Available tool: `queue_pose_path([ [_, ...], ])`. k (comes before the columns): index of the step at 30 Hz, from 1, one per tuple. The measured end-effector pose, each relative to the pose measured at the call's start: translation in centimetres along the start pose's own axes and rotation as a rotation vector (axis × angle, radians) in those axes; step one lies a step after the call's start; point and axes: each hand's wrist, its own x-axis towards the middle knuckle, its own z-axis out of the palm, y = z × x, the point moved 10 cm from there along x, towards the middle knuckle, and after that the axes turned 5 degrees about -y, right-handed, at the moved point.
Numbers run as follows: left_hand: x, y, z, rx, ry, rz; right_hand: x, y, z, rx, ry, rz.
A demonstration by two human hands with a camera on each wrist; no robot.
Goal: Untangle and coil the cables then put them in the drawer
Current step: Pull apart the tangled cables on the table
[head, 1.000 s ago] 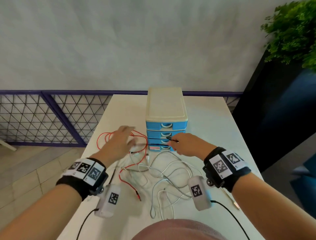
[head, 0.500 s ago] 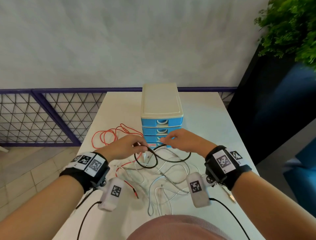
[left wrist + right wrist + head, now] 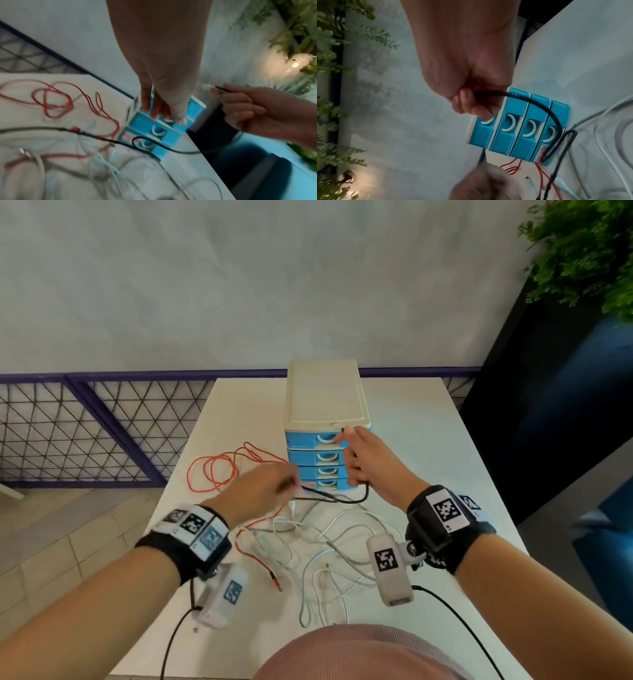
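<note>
A black cable (image 3: 356, 500) hangs from my right hand (image 3: 359, 463), which grips it near its end, raised in front of the top drawer of the blue drawer unit (image 3: 322, 398). The right wrist view shows my fingers (image 3: 471, 106) curled round the cable (image 3: 489, 93). The cable sags to the table and runs left past my left hand (image 3: 270, 487). That hand is blurred. In the left wrist view its fingers (image 3: 154, 108) hang straight and hold nothing, with the cable (image 3: 181, 152) lying below them. A red cable (image 3: 219, 470), white cables (image 3: 329, 542) and a spring-wrapped cable (image 3: 349, 556) lie tangled.
The drawer unit's several drawers are all closed. It stands mid-table on the white table (image 3: 428, 440). A purple mesh railing (image 3: 85, 433) runs along the left and back. A dark planter (image 3: 548, 405) with a green plant (image 3: 589, 251) stands close to the table's right edge.
My right hand has risen with the black cable's end from the bottom drawers to the top drawer. My left hand has let go of the cable loop it held.
</note>
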Motion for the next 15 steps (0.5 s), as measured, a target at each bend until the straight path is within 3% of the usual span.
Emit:
queue_pose_path([
  [3,0.0,3.3,8.2,0.011,-0.404,0.131,0.4,0.6,-0.3,-0.04,0.014,0.007],
  [6,-0.3,3.5,13.7,0.03,-0.558,0.124,0.2,1.3,-0.3,0.016,-0.025,0.079],
  [9,0.2,4.6,13.7,-0.067,-0.534,0.141,-0.2,1.8,-1.0,-0.16,-0.031,0.105],
  [12,1.6,6.4,9.1,-0.163,-0.38,0.174,-0.5,2.4,-1.6,-0.463,-0.051,0.087],
  [15,3.1,6.2,3.7,-0.274,-0.199,0.141,-0.5,2.8,-1.4,-0.423,-0.09,0.064],
])
